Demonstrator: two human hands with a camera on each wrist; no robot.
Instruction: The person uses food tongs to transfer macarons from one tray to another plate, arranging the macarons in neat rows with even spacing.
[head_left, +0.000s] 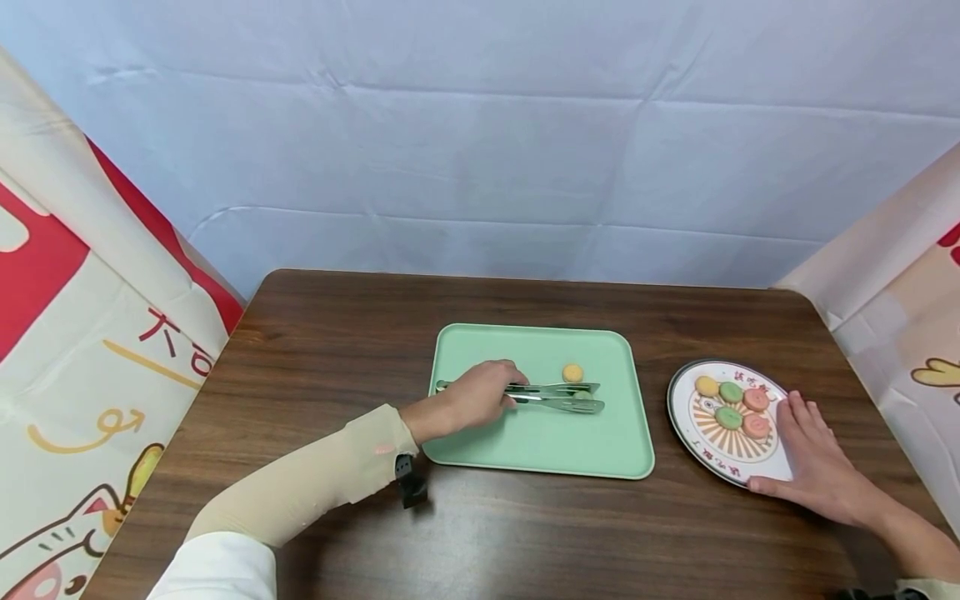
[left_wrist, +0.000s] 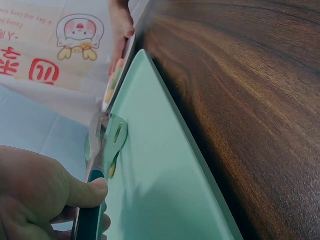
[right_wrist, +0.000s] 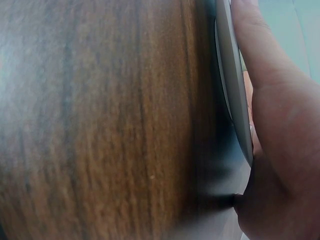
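Note:
My left hand [head_left: 480, 396] grips a pair of metal food tongs [head_left: 558, 403] over the light green tray [head_left: 540, 454]. In the left wrist view, the thumb presses the tongs' dark green handle [left_wrist: 92, 212]. Between the tong ends lies a green macaron [head_left: 582, 395], partly hidden; whether they pinch it I cannot tell. A yellow macaron [head_left: 572, 372] sits on the tray just behind the tongs. At the right, my right hand [head_left: 821, 467] rests with spread fingers at the rim of a round plate [head_left: 693, 454]. Yellow, green and pink macarons [head_left: 756, 400] lie on this plate.
Tray and plate stand apart on a dark brown wooden table [head_left: 337, 333]. A pale cloth backdrop [head_left: 480, 167] hangs behind the table. Printed cloths flank it on the left [head_left: 112, 350] and right.

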